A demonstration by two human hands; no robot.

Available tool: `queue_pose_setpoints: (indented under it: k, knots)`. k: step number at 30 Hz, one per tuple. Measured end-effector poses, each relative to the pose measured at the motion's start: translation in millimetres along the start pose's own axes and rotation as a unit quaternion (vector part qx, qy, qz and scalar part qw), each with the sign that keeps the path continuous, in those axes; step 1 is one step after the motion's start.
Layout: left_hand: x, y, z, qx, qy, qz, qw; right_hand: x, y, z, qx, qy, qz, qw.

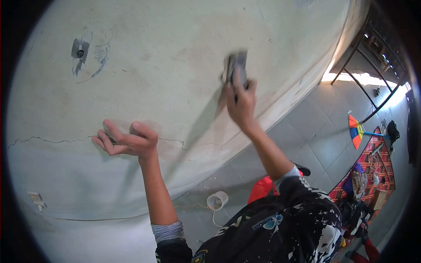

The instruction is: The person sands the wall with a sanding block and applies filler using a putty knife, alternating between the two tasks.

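Note:
My right hand point(242, 98) grips a putty knife point(240, 60), its grey blade blurred by motion and held against the pale wall point(175, 92). Part of the handle is hidden in the fingers. Lower and to the left, my left hand point(136, 138) rests on the wall with bent fingers spread apart and thumb raised. It lies over a thin, jagged crack point(57, 140) that runs sideways across the wall. A dark bolt point(80, 54) within a grey smeared patch sits at the upper left.
Below stand a white bucket point(217, 200) and a red item point(261, 188) on the tiled floor point(302, 127). A wall socket point(36, 199) with a cable is at lower left. To the right are a metal frame point(362, 81), a colourful broom point(355, 131) and a red patterned mat point(383, 151) with loose items.

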State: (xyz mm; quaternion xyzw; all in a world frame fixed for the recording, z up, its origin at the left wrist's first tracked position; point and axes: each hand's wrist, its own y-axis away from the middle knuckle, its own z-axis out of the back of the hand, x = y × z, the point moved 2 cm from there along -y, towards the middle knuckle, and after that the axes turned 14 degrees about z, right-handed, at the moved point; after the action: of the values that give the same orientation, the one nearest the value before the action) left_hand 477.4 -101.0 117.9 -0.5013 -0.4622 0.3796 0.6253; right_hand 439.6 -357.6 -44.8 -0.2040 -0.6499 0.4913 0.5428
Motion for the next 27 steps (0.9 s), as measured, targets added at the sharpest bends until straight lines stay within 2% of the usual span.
queue_pose_setpoints:
  k: [1,3,5,6,7,9,10,11,13,14,15,19,22,25,27]
  knots:
    - [-0.4,-0.5,0.5,0.001,-0.005,0.000,1.000,-4.6,-32.7,6.6,0.000,0.004,-0.012,1.000]
    - [-0.1,1.8,2.3,0.005,-0.010,-0.002,1.000,-3.5,-92.1,19.2,-0.039,0.013,0.026,0.999]
    - [-0.5,1.6,2.1,0.008,-0.011,0.004,1.000,-2.0,-85.8,12.3,-0.059,0.001,0.024,0.998]
    - [-1.1,1.3,1.6,0.006,-0.012,0.005,1.000,-3.2,-78.7,7.5,-0.079,-0.012,0.025,0.997]
    - [-1.7,0.7,1.5,0.002,-0.009,0.010,1.000,-3.3,-52.5,2.6,-0.061,-0.005,0.013,0.998]
    - [0.2,0.7,1.8,-0.003,-0.005,0.016,1.000,-6.4,22.5,-9.0,-0.018,-0.029,0.023,0.999]
    - [3.1,1.5,0.9,-0.002,-0.008,0.010,1.000,-2.8,58.2,-9.5,0.035,-0.025,-0.016,0.999]
    - [2.8,1.5,0.0,-0.001,-0.010,0.004,1.000,7.1,66.0,-2.1,0.059,-0.033,-0.043,0.997]
    - [-0.4,2.3,0.3,0.000,-0.008,0.012,1.000,-4.1,58.0,-0.3,0.059,-0.011,-0.015,0.998]
    - [-0.8,2.1,1.8,0.001,-0.005,0.015,1.000,-6.6,44.4,0.7,0.055,0.010,0.010,0.998]
    - [-1.3,1.3,0.2,-0.001,-0.006,0.014,1.000,-13.7,15.6,-1.3,0.010,0.010,0.042,0.999]
    - [-1.9,0.0,0.7,-0.006,-0.009,0.009,1.000,0.7,-125.0,19.0,-0.049,0.002,0.072,0.996]
    - [-1.1,1.0,0.7,-0.007,-0.009,0.006,1.000,-2.3,-98.3,8.1,-0.070,0.002,0.083,0.994]
    - [3.4,5.2,-0.7,-0.004,-0.010,0.009,1.000,-8.4,14.5,-1.8,0.001,-0.016,0.064,0.998]
    - [3.7,3.8,-2.9,0.000,-0.009,0.016,1.000,-5.2,77.7,0.4,0.070,-0.034,0.018,0.997]
